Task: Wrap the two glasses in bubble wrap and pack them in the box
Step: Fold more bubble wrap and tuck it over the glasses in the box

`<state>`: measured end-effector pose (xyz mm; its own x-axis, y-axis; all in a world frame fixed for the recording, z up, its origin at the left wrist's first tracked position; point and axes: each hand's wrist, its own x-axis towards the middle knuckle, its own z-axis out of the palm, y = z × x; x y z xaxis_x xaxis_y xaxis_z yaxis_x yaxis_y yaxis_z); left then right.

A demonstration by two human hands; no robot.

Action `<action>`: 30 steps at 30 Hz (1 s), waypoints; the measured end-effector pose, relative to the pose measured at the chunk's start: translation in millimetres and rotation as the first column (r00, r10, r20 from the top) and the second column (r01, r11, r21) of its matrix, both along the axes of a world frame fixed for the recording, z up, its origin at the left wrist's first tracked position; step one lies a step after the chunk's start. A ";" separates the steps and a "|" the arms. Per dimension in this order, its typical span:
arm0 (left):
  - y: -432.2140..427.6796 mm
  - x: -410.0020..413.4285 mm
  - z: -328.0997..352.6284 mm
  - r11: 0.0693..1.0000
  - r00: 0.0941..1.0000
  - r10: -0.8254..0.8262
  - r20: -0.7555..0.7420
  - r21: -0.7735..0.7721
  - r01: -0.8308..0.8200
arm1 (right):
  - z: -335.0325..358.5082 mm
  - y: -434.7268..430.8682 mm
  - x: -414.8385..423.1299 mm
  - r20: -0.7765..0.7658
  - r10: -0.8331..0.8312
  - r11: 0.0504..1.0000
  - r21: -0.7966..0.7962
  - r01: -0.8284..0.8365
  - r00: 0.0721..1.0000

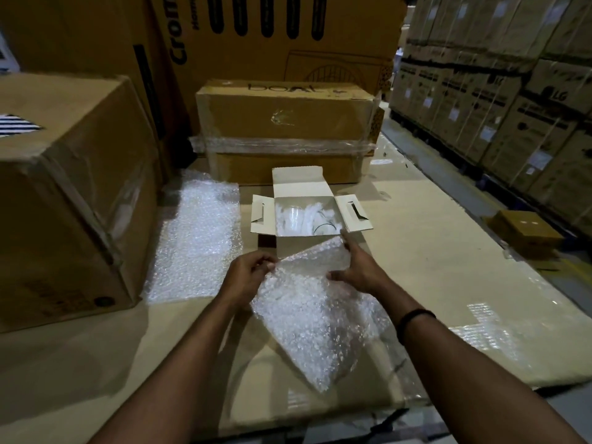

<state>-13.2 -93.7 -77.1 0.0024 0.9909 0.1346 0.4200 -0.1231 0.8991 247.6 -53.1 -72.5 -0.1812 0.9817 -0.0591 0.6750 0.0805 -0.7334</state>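
Note:
A small white box (290,181) stands open on the cardboard work surface, its flaps spread. Inside it lie clear glasses (296,216), one near the left and another glass (324,229) at the front right, with white padding around them. Just in front of the box I hold a sheet of bubble wrap (312,312) up off the surface. My left hand (248,277) pinches its upper left edge. My right hand (360,267) grips the upper right edge, with the index finger stretched toward the box.
A second bubble wrap sheet (198,238) lies flat to the left of the box. A large carton (70,193) stands at the left, a taped carton (285,129) behind the box, and a small brown box (525,232) at the right. Stacked cartons line the right wall.

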 end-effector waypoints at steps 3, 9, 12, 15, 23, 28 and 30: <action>-0.9 -3.7 1.6 0.989 0.948 0.148 0.281 -0.069 -0.134 | -4.9 8.2 -3.4 -0.075 0.018 0.996 -0.090 -0.025 0.997; -17.5 -15.4 -25.2 0.912 0.659 0.319 0.681 -0.411 -0.016 | -15.2 -5.2 -10.4 -0.451 -0.185 0.977 -0.183 0.113 0.873; -16.9 -13.8 -36.0 0.922 0.752 0.294 0.590 -0.383 -0.061 | -20.8 -11.6 -16.6 -0.490 -0.222 0.971 -0.187 0.147 0.843; -8.0 -13.8 -46.0 0.938 0.826 0.305 0.473 -0.300 -0.175 | -30.3 -15.9 -20.0 -0.478 -0.255 0.965 -0.184 0.188 0.841; -11.7 -14.3 -27.4 0.971 0.950 0.080 0.303 -0.239 -0.006 | -40.9 -25.5 -7.4 -0.354 -0.214 0.976 -0.115 0.185 0.910; -7.3 -19.2 -35.2 0.958 0.971 0.128 0.202 -0.277 -0.069 | -36.5 -40.2 -2.0 -0.411 -0.139 0.990 -0.072 0.119 0.901; -6.1 -19.0 -34.9 0.960 0.973 0.158 0.167 -0.255 -0.112 | -40.2 -42.2 -1.3 -0.340 -0.071 0.997 0.014 0.081 0.938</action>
